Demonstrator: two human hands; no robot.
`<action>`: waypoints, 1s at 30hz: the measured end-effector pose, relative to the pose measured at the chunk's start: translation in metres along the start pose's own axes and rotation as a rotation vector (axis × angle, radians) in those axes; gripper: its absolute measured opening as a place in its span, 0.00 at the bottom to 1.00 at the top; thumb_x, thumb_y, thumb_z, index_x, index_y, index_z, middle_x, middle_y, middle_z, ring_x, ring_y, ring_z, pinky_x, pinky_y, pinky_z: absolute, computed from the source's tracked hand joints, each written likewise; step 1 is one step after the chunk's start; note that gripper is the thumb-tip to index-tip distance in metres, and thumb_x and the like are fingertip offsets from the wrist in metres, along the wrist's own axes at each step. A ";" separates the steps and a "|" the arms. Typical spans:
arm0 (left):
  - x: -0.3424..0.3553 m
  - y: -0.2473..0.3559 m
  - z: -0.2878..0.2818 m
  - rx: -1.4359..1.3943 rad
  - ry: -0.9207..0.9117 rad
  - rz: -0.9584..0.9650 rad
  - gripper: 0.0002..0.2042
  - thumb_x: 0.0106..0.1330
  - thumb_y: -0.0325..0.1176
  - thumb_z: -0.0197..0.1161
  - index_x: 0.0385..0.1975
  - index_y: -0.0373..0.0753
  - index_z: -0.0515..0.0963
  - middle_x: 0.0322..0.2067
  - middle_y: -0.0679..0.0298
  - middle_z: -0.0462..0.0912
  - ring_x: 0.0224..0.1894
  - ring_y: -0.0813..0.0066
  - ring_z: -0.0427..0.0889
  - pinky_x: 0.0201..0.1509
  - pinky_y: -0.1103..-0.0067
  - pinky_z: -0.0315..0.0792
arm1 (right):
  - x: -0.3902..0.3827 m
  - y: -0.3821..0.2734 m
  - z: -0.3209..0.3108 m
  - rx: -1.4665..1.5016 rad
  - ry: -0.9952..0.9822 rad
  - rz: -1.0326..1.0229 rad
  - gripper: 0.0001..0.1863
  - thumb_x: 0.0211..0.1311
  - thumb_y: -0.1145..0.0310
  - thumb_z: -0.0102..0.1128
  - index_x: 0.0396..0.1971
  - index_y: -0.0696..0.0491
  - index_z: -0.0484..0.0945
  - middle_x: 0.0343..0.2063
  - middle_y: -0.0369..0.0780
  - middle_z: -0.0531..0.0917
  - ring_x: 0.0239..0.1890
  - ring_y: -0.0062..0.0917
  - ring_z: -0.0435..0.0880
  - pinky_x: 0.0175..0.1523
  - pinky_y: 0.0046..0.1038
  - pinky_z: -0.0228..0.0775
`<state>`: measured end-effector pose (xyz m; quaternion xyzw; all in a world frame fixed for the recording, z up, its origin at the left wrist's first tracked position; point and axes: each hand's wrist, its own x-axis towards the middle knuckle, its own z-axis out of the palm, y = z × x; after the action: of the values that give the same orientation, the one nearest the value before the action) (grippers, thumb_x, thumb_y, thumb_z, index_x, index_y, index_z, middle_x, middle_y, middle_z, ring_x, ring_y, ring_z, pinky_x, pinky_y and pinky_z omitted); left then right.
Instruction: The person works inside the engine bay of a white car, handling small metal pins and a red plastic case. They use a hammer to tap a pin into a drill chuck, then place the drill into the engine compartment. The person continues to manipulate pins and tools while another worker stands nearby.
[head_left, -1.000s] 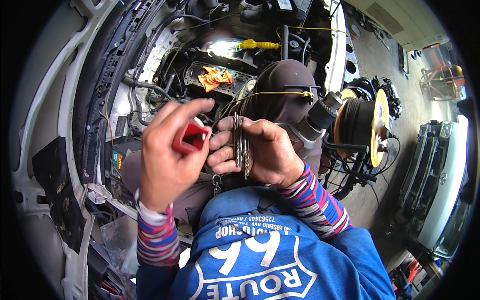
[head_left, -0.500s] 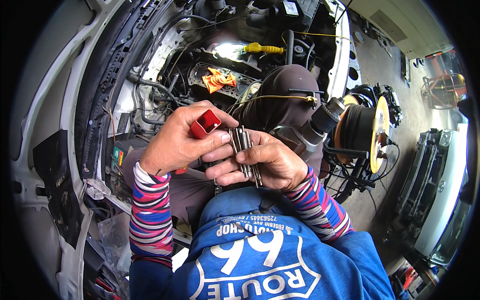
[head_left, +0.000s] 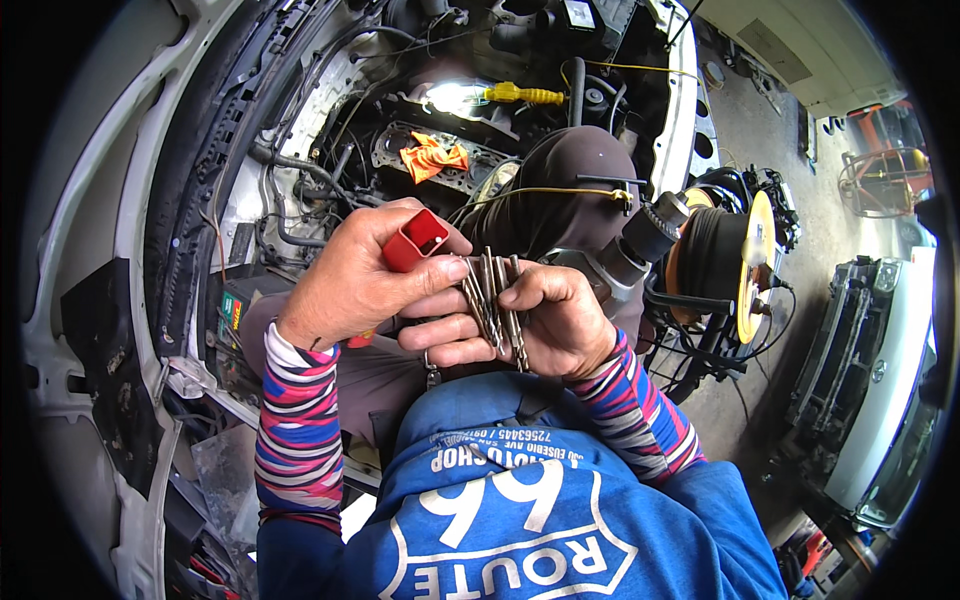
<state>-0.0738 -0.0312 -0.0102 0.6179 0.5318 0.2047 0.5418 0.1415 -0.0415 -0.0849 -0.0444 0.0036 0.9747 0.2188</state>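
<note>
An open white car engine bay fills the upper left, lit by a bright work lamp just beside an orange rag. Right of the bay, a yellow cable reel stands on grey concrete floor; beyond it lies a white car body panel.

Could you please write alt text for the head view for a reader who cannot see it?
The left hand holds a small red case while the right hand grips a bundle of drill bits, above an open engine bay with an orange rag.
</note>
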 end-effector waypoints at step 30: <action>0.003 -0.009 -0.006 -0.068 -0.002 -0.002 0.09 0.64 0.32 0.65 0.38 0.32 0.81 0.32 0.65 0.84 0.35 0.81 0.79 0.43 0.79 0.75 | 0.003 0.001 -0.005 0.097 -0.086 0.043 0.39 0.57 0.67 0.51 0.70 0.66 0.61 0.68 0.59 0.67 0.69 0.56 0.69 0.72 0.49 0.66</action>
<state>-0.0818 -0.0275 -0.0167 0.5989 0.5246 0.2213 0.5632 0.1394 -0.0410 -0.0899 0.0084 0.0424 0.9789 0.1997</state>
